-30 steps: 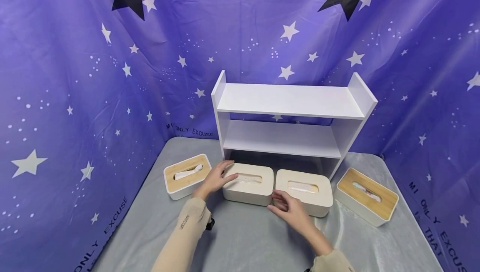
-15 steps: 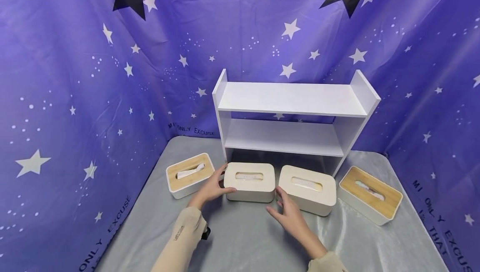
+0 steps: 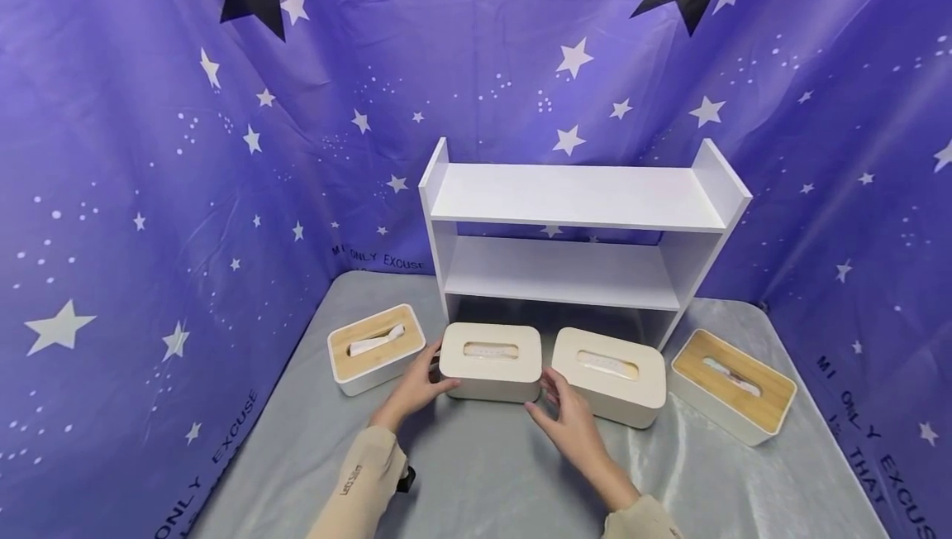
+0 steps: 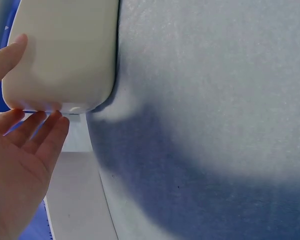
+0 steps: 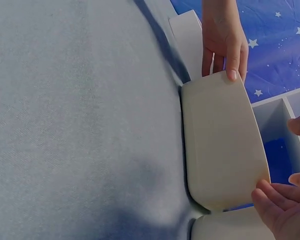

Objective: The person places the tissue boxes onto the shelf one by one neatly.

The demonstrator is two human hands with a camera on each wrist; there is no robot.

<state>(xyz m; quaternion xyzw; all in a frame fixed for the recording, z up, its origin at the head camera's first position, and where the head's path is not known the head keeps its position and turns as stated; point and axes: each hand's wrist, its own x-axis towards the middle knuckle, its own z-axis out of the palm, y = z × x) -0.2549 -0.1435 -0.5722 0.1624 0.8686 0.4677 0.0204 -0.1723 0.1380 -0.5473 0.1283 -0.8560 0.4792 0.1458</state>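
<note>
Two cream tissue boxes with oval slots stand side by side before the shelf in the head view. My left hand (image 3: 413, 388) grips the left cream tissue box (image 3: 491, 364) at its left end. Its thumb (image 4: 15, 47) lies on the front face, and the fingers are against the end wall in the left wrist view. At the box's other end is my right hand (image 3: 574, 423), fingers loosely bent at the gap between the boxes. Its fingertips (image 5: 262, 186) meet the box's corner in the right wrist view, the thumb standing apart. The right cream tissue box (image 3: 613, 367) sits slightly turned.
A white shelf (image 3: 565, 268) rises behind the boxes. Wooden-topped tissue boxes stand at the far left (image 3: 375, 345) and the far right (image 3: 732, 382), both angled. Grey cloth (image 3: 491, 473) covers the table, and a purple star-printed curtain (image 3: 476, 51) hangs around it.
My left hand has come down from the left cream tissue box's top to its left end and front. That box has shifted slightly left, while the right cream tissue box has turned and moved right.
</note>
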